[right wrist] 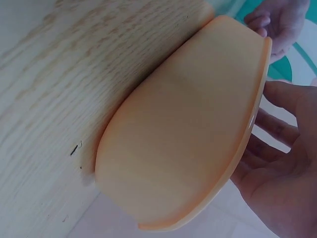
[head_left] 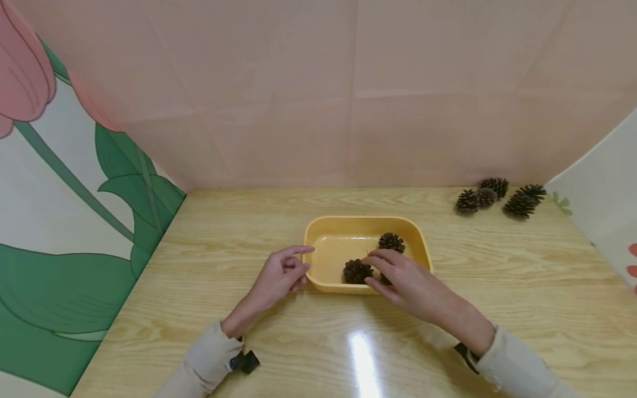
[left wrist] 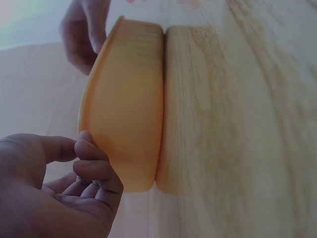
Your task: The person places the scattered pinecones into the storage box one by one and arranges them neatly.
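On the desk point(head_left: 199, 309) at frame centre sat the yellow tray point(head_left: 318, 232). My right hand point(head_left: 403, 282) reached over its near rim, fingers spread loosely, touching the pine cone point(head_left: 356, 271) inside; my left hand point(head_left: 281, 273) hovered loosely curled, holding nothing, just left of the tray.

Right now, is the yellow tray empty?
No, two pine cones lie inside the yellow tray under the right hand.

yellow tray point(head_left: 318, 229), dark-brown pinecones point(head_left: 356, 271) — wood-grain table point(head_left: 249, 221)

Glossy plastic tray point(head_left: 318, 229) on glossy wood-grain table point(head_left: 497, 309).
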The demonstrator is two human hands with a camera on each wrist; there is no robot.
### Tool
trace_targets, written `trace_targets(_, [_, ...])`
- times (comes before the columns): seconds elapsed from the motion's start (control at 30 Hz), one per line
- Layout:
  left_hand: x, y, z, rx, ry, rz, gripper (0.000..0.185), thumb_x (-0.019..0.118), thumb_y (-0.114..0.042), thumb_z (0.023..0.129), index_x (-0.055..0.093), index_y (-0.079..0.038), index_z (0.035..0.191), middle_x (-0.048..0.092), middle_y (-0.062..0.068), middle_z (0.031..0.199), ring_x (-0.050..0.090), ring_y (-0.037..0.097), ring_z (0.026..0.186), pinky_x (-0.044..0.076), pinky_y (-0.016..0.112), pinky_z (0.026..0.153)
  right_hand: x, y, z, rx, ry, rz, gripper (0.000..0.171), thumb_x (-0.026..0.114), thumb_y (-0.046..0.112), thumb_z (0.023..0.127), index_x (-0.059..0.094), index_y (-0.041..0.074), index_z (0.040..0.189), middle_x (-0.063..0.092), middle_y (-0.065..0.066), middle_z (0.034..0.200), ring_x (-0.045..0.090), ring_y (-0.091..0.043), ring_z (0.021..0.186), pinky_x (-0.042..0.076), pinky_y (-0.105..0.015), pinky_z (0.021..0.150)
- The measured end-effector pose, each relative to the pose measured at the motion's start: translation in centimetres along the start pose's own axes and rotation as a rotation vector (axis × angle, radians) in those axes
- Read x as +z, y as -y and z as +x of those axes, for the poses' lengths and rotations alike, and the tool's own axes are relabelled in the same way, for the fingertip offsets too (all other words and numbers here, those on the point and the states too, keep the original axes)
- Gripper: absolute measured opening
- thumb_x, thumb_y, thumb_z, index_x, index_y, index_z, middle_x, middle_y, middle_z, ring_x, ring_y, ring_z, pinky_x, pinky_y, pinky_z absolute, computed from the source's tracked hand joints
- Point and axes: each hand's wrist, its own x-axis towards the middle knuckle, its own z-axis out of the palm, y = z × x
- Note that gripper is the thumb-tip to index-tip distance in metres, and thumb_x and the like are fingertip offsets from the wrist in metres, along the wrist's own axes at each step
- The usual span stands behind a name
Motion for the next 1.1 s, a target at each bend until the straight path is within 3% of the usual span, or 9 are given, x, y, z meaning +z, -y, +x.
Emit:
trace_targets(0.3, [-0.1, 0.1, 0.0, 0.005, 0.001, -0.002, 0.036, 0.06, -0.004, 0.098, 0.057, 0.004, 0.134, 0.062, 0.014, 0.071, 0.052, 0.011, 0.051, 0.041, 0.021, 0.045, -0.9, -0.7, -0.1, 0.017, -0.026, -0.01, 0.035, 0.077, 0.016, 0.088, 0.066, 0.004, 0.119, 0.064, -0.013, 0.117, 0.065, -0.025, 0.1, 0.058, -0.036, 0.078])
trace_targets(0.57, [-0.1, 0.3, 0.0, 0.013, 0.006, -0.001, 0.036, 0.06, -0.004, 0.099, 0.057, 0.004, 0.134, 0.062, 0.014, 0.071, 0.051, 0.011, 0.051, 0.041, 0.021, 0.045, -2.4, -2.0, 0.2, 0.022, -0.066, -0.007, 0.032, 0.075, 0.014, 0.09, 0.065, 0.004, 0.118, 0.065, -0.011, 0.112, 0.067, -0.022, 0.092, 0.058, -0.034, 0.072])
trace_targets(0.77, [-0.1, 0.4, 0.1, 0.016, 0.007, -0.005, 0.036, 0.061, -0.004, 0.098, 0.057, 0.004, 0.133, 0.061, 0.011, 0.07, 0.051, 0.011, 0.051, 0.041, 0.023, 0.045, -3.4, -3.4, 0.3, 0.041, -0.09, -0.035, 0.031, 0.074, 0.013, 0.09, 0.065, 0.003, 0.118, 0.065, -0.012, 0.111, 0.066, -0.026, 0.094, 0.058, -0.04, 0.075])
trace_targets(1.1, [-0.1, 0.3, 0.1, 0.007, 0.002, -0.006, 0.036, 0.059, -0.002, 0.098, 0.057, 0.003, 0.134, 0.061, 0.008, 0.069, 0.051, 0.011, 0.051, 0.041, 0.022, 0.045, -4.8, -6.7, 0.1, 0.167, -0.117, -0.046, 0.033, 0.075, 0.008, 0.088, 0.064, 0.001, 0.118, 0.064, -0.019, 0.117, 0.062, -0.038, 0.107, 0.053, -0.054, 0.084])
